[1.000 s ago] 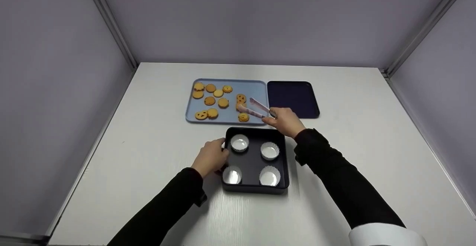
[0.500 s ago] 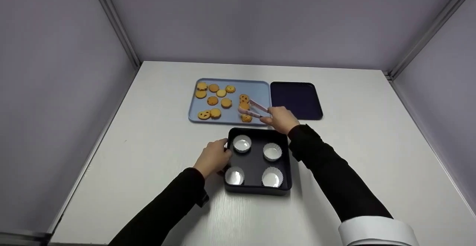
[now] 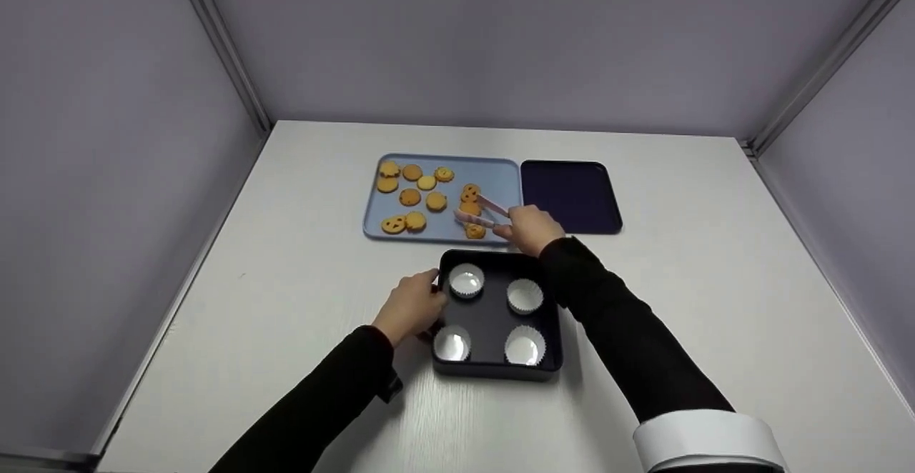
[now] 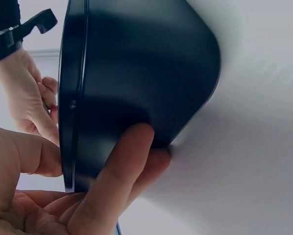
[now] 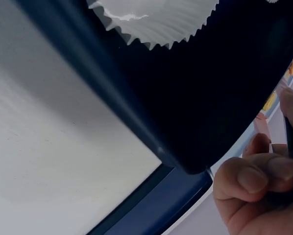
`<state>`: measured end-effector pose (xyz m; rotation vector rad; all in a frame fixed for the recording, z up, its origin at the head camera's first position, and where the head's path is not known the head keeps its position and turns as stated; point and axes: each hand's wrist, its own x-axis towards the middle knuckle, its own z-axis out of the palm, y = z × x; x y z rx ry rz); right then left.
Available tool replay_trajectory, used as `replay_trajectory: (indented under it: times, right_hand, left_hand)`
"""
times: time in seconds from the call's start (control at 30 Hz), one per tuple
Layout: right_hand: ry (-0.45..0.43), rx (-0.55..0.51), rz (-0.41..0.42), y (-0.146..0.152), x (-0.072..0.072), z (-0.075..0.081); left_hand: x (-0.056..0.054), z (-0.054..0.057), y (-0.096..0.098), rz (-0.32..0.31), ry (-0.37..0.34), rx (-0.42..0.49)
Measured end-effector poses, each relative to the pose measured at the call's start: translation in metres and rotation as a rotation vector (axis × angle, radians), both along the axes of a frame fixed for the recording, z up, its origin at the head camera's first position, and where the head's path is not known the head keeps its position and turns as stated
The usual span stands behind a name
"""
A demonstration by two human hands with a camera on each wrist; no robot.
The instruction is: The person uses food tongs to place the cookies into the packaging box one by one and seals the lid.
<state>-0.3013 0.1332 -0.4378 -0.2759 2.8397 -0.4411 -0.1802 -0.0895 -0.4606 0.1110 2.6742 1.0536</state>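
My left hand grips the left side of a square black baking pan; in the left wrist view the thumb lies at its rim and the fingers press its outer wall. Several white paper baking cups stand inside the pan. Beyond it, my right hand holds pink tongs over the blue tray. The tong arms are spread, with a round cookie between their tips; whether they touch it is unclear. A chocolate-chip cookie and a swirled cookie lie beside it.
Several more cookies lie on the tray's left half. A dark navy tray sits right of the blue one. All stand on a white table with grey panels at the back and sides.
The right hand and tongs have shifted slightly left and toward me, over the cookies at the tray's right. The left hand stays on the pan. The view has tilted a little.
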Motion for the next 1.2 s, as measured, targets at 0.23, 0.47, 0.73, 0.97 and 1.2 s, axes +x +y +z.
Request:
replay_trajectory:
  times: [0.23, 0.47, 0.73, 0.97, 1.2]
  right_hand:
    - [0.029, 0.039, 0.005, -0.004, -0.003, -0.004]
    - [0.052, 0.022, 0.053, 0.0, -0.003, 0.005]
    - [0.165, -0.077, 0.139, 0.026, -0.003, 0.02]
    - [0.218, -0.178, 0.2, 0.063, 0.003, 0.034]
    - [0.277, -0.277, 0.285, 0.087, 0.011, 0.045]
  left_hand:
    - [0.0, 0.0, 0.002, -0.008, -0.016, 0.008]
    - [0.0, -0.001, 0.001, -0.022, -0.025, 0.022]
    - [-0.001, -0.001, 0.0, -0.017, -0.025, 0.039]
    - [-0.004, -0.001, -0.002, -0.025, -0.029, 0.057]
    - [-0.004, 0.001, -0.004, -0.037, -0.026, 0.039]
